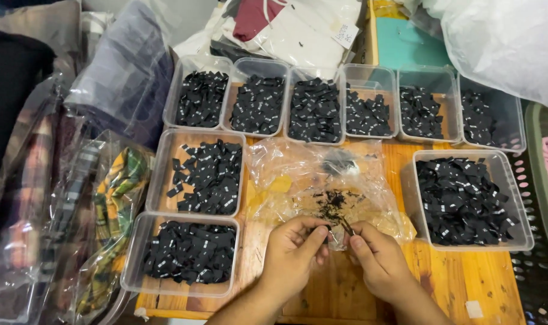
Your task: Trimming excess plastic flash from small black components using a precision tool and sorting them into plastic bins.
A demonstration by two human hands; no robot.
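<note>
With nine clear plastic tubs (469,241) already holding small black fabric labels (463,198), the left hand (292,253) and right hand (376,262) pinch one small dark piece (340,227) between them, loose scraps remaining on the crumpled clear plastic bag (298,180).

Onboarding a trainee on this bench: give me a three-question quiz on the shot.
1. True or false: the clear plastic tubs hold small black fabric labels.
2. How many tubs stand in the back row? A four, B six, C eight.
3. What lies on the wooden table just beyond both hands?

Key: 1 true. 2 B. 3 A crumpled clear plastic bag; left hand and right hand pinch a small dark piece at its near edge.
</note>
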